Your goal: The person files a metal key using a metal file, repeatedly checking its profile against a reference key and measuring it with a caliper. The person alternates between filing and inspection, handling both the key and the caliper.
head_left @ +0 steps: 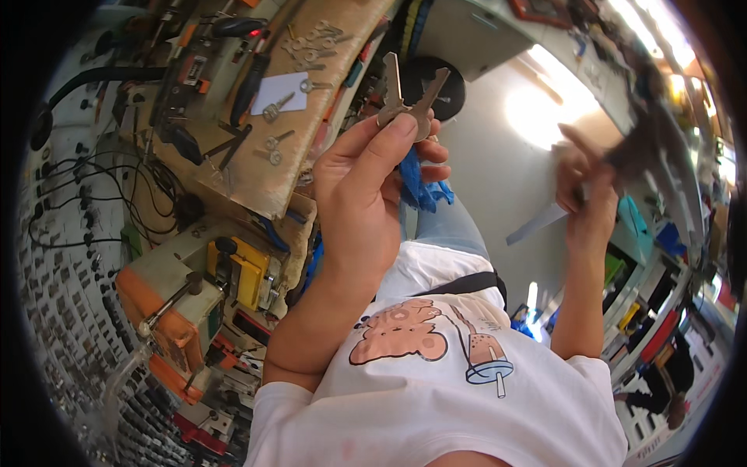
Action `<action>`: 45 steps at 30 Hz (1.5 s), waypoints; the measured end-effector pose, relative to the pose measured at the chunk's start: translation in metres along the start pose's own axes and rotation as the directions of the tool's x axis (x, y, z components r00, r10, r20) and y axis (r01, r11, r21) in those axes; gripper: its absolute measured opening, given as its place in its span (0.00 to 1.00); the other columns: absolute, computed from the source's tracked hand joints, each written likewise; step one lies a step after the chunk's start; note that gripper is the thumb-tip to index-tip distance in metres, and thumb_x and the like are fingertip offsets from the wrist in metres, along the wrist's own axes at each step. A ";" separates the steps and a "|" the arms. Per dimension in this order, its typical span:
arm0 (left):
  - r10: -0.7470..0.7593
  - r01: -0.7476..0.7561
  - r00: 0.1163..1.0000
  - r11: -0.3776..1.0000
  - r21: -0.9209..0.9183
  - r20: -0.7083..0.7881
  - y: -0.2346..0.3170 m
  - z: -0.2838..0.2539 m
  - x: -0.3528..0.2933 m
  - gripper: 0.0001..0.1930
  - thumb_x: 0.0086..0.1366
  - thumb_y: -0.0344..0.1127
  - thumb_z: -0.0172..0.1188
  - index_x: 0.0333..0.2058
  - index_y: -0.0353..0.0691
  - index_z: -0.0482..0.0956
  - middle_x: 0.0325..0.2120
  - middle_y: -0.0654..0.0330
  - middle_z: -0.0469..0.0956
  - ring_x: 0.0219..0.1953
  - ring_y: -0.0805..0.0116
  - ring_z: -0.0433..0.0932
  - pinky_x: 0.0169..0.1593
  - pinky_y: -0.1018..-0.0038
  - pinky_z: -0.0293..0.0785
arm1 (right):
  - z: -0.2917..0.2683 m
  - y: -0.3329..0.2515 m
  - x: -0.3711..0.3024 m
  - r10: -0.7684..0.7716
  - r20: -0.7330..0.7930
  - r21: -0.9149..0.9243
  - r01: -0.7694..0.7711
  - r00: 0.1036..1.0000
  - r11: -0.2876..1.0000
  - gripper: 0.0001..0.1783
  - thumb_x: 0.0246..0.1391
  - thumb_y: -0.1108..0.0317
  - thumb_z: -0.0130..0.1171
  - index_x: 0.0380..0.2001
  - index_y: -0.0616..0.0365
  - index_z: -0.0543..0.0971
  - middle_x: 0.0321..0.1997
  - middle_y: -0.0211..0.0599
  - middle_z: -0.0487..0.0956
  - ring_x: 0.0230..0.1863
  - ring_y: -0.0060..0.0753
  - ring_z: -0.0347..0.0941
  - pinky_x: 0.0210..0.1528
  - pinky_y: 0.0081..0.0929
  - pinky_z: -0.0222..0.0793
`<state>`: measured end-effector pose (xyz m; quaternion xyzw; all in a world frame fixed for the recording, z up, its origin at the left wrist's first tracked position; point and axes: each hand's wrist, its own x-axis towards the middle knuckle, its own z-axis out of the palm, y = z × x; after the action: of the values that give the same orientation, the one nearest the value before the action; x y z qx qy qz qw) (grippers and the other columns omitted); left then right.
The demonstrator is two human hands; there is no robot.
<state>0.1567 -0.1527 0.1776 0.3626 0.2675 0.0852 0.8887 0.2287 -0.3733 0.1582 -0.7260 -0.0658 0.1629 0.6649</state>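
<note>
My left hand is closed on two silvery keys, pinched between thumb and fingers, their blades upright and spread apart in a V. Below its curled fingers hangs a crumpled blue piece of material; whether those fingers hold it I cannot tell. Off to the right, my right hand is raised and smeared by motion, its index finger stretched out. A flat grey strip sticks out of its closed fingers toward the lower left. A dark blurred shape lies at its other side; whether both are one tool cannot be told.
A worn workbench at left bears several loose keys, a white card and a key-cutting machine. An orange and yellow machine stands nearer. Cables and a wall of hanging key blanks fill the far left. A round black seat stands ahead.
</note>
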 end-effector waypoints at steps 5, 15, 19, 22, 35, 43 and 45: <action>-0.130 0.131 0.991 0.991 -0.022 0.036 -0.017 -0.001 -0.012 0.10 0.61 0.34 0.58 0.36 0.33 0.79 0.29 0.57 0.79 0.29 0.71 0.78 0.32 0.74 0.78 | -0.026 0.007 -0.026 0.192 0.073 -0.368 -0.153 0.979 0.917 0.33 0.59 0.41 0.43 0.49 0.60 0.75 0.19 0.16 0.56 0.19 0.10 0.49 0.22 0.14 0.43; -0.266 0.259 0.963 0.955 0.145 0.033 -0.066 0.021 -0.002 0.10 0.63 0.31 0.54 0.38 0.29 0.76 0.32 0.54 0.77 0.31 0.69 0.77 0.35 0.67 0.81 | -0.052 0.057 -0.043 0.383 -0.142 -0.137 -0.401 0.913 0.906 0.21 0.53 0.58 0.61 0.40 0.68 0.79 0.24 0.21 0.69 0.26 0.12 0.57 0.26 0.14 0.48; -0.318 0.309 0.947 0.935 0.172 0.031 -0.078 0.031 0.000 0.11 0.64 0.33 0.52 0.38 0.29 0.76 0.31 0.54 0.77 0.31 0.69 0.76 0.34 0.67 0.81 | -0.050 0.056 -0.031 0.373 -0.165 -0.093 -0.391 0.913 0.916 0.22 0.53 0.57 0.61 0.40 0.68 0.79 0.23 0.20 0.69 0.26 0.12 0.58 0.26 0.13 0.50; -0.332 0.327 0.943 0.930 0.167 0.003 -0.084 0.036 0.003 0.12 0.64 0.34 0.52 0.37 0.28 0.76 0.29 0.54 0.77 0.28 0.69 0.76 0.34 0.68 0.79 | -0.059 0.055 -0.025 0.443 -0.122 -0.173 -0.459 0.888 0.871 0.22 0.53 0.57 0.61 0.41 0.68 0.79 0.23 0.21 0.70 0.26 0.12 0.59 0.26 0.13 0.51; -0.367 0.351 0.930 0.891 0.288 0.000 -0.092 0.046 0.006 0.12 0.64 0.35 0.50 0.31 0.30 0.76 0.25 0.55 0.76 0.23 0.70 0.75 0.34 0.71 0.76 | -0.054 0.054 -0.025 0.561 0.069 -0.046 -0.559 0.825 0.828 0.25 0.52 0.56 0.63 0.43 0.69 0.78 0.25 0.26 0.73 0.26 0.13 0.61 0.26 0.14 0.55; -0.474 0.461 0.879 0.873 0.157 0.052 -0.087 0.041 0.004 0.13 0.64 0.37 0.49 0.27 0.33 0.74 0.25 0.55 0.74 0.24 0.69 0.75 0.35 0.70 0.76 | -0.054 0.052 -0.028 0.563 0.097 -0.046 -0.561 0.821 0.826 0.24 0.52 0.56 0.63 0.42 0.69 0.78 0.23 0.24 0.71 0.24 0.12 0.59 0.23 0.15 0.51; -0.477 0.465 0.877 0.872 0.152 0.057 -0.086 0.039 0.003 0.13 0.64 0.37 0.49 0.27 0.33 0.74 0.25 0.55 0.74 0.24 0.69 0.75 0.35 0.70 0.76 | -0.053 0.051 -0.029 0.574 0.100 -0.050 -0.572 0.813 0.819 0.25 0.52 0.56 0.63 0.42 0.69 0.78 0.22 0.23 0.71 0.23 0.11 0.57 0.22 0.14 0.49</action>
<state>0.1762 -0.2372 0.1405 0.3485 0.3114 -0.1687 0.8678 0.2124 -0.4383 0.1157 -0.7077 0.1176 0.3946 0.5741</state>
